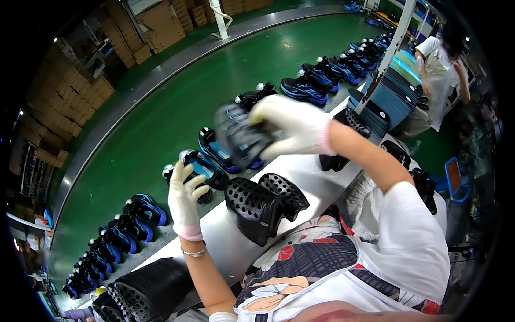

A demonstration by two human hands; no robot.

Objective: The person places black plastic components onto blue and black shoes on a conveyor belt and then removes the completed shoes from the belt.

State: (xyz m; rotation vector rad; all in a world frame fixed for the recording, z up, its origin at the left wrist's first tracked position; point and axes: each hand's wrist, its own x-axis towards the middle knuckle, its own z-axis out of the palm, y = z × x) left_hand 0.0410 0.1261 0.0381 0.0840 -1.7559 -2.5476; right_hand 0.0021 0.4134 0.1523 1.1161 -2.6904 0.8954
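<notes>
White-gloved right hand (pixel 295 124): we see its fingers holding a blurred dark-grey piece (pixel 237 137).
White-gloved left hand (pixel 185 204): fingers spread wide; we cannot tell whether they touch the blue-black shoe (pixel 211 173) beside them.
Black perforated covers (pixel 253 208): on the counter (pixel 316 185), right of the left fingers.

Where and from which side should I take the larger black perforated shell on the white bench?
Probably by the left edge of the larger black perforated shell, coming from the left: that side curves outward and looks unobstructed, while the smaller perforated shell crowds its right. The left hand is nearer, fingers spread.
</notes>
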